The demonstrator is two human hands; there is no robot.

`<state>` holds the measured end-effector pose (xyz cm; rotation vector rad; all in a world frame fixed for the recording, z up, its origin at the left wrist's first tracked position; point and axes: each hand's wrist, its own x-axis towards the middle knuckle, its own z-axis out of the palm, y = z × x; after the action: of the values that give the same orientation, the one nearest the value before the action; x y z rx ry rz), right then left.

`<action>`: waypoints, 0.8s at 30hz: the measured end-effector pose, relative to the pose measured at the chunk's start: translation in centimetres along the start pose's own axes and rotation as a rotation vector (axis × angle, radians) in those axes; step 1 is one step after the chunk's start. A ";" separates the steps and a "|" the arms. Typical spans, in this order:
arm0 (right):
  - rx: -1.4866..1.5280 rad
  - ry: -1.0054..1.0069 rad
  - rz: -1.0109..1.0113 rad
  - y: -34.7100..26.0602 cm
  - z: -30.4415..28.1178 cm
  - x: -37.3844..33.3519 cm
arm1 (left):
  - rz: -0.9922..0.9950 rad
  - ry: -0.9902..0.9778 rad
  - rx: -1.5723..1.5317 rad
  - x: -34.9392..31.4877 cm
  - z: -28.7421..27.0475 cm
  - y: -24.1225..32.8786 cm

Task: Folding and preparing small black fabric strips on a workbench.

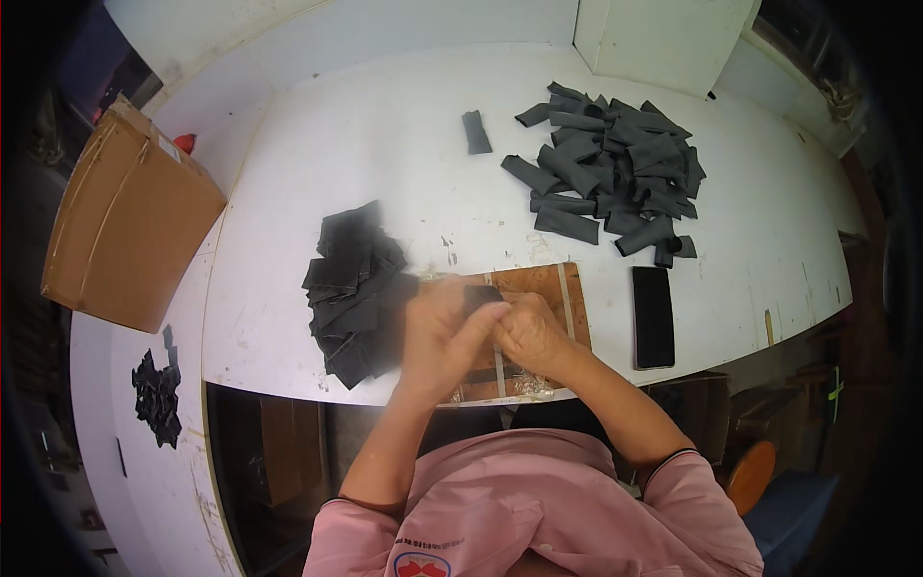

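My left hand (437,322) and my right hand (532,329) meet over a brown board (570,288) at the table's near edge. Both are closed on a small dark fabric piece (481,296), which shows between them; the fingers hide most of it. Left of my left hand lies a heap of flat black fabric pieces (351,298). A larger pile of dark grey fabric tubes (615,173) spreads at the far right, with a single tube (476,133) apart to its left. A black phone (653,317) rests to the right of the board.
A cardboard box (135,226) stands at the left, above a small black fabric heap (157,399) on the side table. A white cabinet (663,43) borders the table's far right. Near the right edge below the table, a round orange stool seat (750,478) shows.
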<state>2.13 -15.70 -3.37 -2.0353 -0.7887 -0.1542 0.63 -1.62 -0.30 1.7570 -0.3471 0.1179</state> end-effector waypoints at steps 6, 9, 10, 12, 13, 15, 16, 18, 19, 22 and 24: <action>-0.094 -0.030 -0.017 -0.9 -0.8 0.4 | 0.082 0.239 -0.361 -0.7 0.3 3.0; -0.171 -0.041 -0.022 -2.1 -1.5 0.8 | 0.128 0.246 -0.264 -0.7 -0.2 2.4; -0.232 -0.023 -0.018 -2.4 -1.6 0.8 | 0.128 0.230 -0.295 -0.7 -0.3 2.6; -0.275 -0.045 -0.089 -1.6 -1.6 0.8 | 0.126 0.206 -0.234 -0.6 -0.6 2.6; -0.316 -0.061 -0.160 -1.2 -1.5 0.8 | 0.125 0.177 -0.170 -0.5 -0.8 2.5; -0.248 -0.036 -0.076 -1.3 -0.8 0.7 | 0.071 0.168 -0.217 -0.5 -0.7 2.5; -0.170 -0.017 0.001 -1.5 -0.5 0.7 | 0.013 0.169 -0.256 -0.7 -0.7 2.5; -0.189 -0.017 -0.002 -1.8 -0.8 0.8 | 0.044 0.200 -0.303 -0.6 -0.2 3.1; -0.206 -0.014 -0.005 -2.0 -1.0 1.0 | 0.076 0.228 -0.348 -0.6 -0.1 3.3; -0.270 -0.105 0.009 -2.5 -1.9 1.4 | 0.136 0.292 -0.332 -0.6 -0.1 3.5; -0.285 -0.090 -0.040 -3.0 -2.3 1.7 | 0.146 0.371 -0.354 -0.8 -0.3 3.1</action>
<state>2.16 -15.61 0.78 -2.3090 -0.9050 -0.2092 -0.99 -1.79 2.47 1.3253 -0.2090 0.4535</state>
